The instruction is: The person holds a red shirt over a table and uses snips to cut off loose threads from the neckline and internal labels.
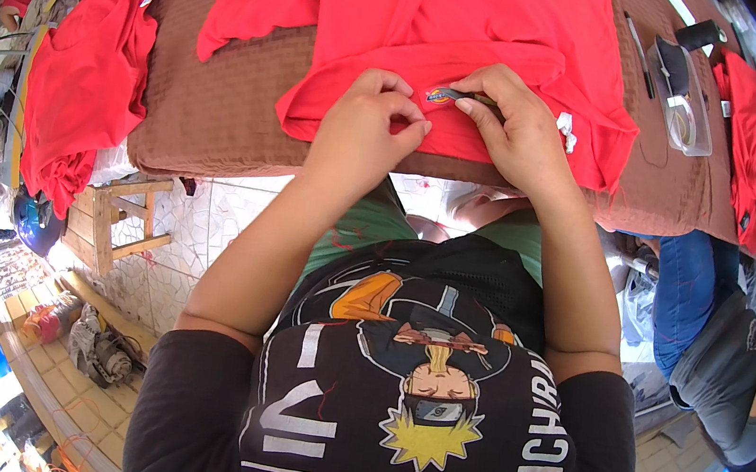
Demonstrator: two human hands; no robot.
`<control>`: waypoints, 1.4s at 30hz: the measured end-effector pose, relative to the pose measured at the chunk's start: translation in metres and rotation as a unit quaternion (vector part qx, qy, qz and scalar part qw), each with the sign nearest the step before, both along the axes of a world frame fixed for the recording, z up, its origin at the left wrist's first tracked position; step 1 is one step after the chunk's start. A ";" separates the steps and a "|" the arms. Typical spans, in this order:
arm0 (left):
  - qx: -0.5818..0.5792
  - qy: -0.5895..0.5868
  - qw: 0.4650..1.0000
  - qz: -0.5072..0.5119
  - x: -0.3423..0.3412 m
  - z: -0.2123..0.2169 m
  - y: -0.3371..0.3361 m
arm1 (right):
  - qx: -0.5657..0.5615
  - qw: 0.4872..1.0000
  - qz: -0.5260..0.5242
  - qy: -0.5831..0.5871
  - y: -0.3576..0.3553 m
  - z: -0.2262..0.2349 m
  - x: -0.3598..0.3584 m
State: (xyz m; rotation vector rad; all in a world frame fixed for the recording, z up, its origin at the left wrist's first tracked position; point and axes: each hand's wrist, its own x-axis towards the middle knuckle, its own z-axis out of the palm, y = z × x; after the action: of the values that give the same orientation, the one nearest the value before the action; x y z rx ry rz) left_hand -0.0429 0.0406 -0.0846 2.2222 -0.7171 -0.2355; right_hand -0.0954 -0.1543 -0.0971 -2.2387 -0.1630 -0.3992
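A red garment [465, 9] lies spread over the brown cloth-covered table, its hem edge folded up near me. On this folded part sits a small dark-and-yellow label patch [436, 96]. My right hand [518, 128] pinches a small dark tool [480, 100], which looks like thread snips, with its tip at the patch. Left of the patch, my left hand [365, 129] rests on the red cloth with thumb and fingers drawn together in a pinch. Whatever is between those fingertips is too small to make out. A white tag [566, 131] shows just right of my right hand.
The brown table [196, 97] carries a clear plastic tray [693, 125], a black spool [700, 36] and a thin black stick [639, 55] at right. Red garments hang at the left [94, 74] and right [744, 141]. A wooden stool [103, 224] stands lower left; another person [717, 347] sits at right.
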 end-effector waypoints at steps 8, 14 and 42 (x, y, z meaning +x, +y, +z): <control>-0.099 0.220 0.970 -0.018 0.021 0.011 0.018 | -0.029 0.999 0.034 0.018 0.004 0.009 -0.006; -0.113 0.228 0.967 -0.033 0.020 0.006 0.020 | -0.064 0.997 0.036 -0.003 0.011 0.008 -0.003; -0.012 -0.047 0.970 -0.237 0.023 0.011 -0.022 | 0.035 0.973 -0.185 -0.135 -0.046 0.054 -0.034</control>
State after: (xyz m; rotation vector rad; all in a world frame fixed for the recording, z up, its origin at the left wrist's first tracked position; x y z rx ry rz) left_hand -0.0200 0.0186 -0.0736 2.0192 -1.2930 -0.3554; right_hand -0.1296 -0.2000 -0.0427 -2.1357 0.1300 -0.8980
